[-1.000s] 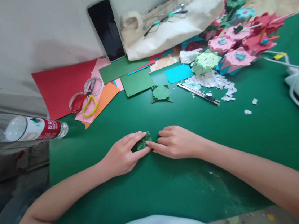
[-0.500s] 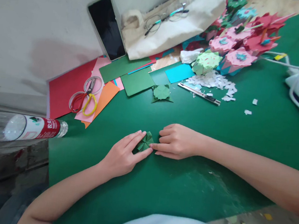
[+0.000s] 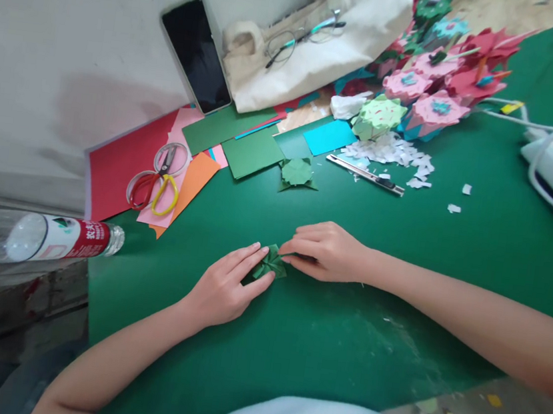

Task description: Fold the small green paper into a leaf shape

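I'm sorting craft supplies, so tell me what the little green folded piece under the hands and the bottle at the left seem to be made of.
Folded piece: looks like matte dark green paper, with sharp creases and thin flaps; both hands press on it. Bottle: probably clear glossy plastic, see-through with highlights and a red and white label.

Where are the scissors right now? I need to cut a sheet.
The scissors lie at the far left of the green mat, on pink and orange paper, just below the phone.

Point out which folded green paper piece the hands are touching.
The dark green folded piece between both hands; the lighter green folded piece lies untouched farther back.
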Available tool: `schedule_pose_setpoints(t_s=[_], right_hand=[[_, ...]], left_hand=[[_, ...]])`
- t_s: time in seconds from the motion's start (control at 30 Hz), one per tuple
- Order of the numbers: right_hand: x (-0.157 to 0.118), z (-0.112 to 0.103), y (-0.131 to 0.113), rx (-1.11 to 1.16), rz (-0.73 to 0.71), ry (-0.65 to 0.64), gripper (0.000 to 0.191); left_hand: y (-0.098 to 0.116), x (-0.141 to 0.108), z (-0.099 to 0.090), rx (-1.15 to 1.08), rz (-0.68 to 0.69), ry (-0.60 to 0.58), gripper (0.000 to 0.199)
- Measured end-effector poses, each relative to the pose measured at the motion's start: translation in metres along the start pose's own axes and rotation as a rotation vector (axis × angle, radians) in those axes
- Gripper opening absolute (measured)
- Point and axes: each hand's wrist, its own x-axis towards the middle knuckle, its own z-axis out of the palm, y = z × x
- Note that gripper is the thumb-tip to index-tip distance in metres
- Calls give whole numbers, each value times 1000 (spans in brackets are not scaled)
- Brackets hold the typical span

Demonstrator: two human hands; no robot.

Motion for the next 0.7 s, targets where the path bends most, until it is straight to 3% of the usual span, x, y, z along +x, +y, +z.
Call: schedule_pose_setpoints(t_s=[0.13,0.3,0.57,0.7], right_hand=[[0,6,-6,-89,102,-32,18],[1,8,-8,-81,105,-47,18],[5,1,-9,-71,-117,-42,23],[8,4,-12,-128,-202,-47,27]], left_hand=[[1,1,0,-26,-12,0,30],[1,1,1,-179,-95,17,27],[-6,4,-4,-706,-434,165,26],[-6,6,-3,-904,-488,67,26]])
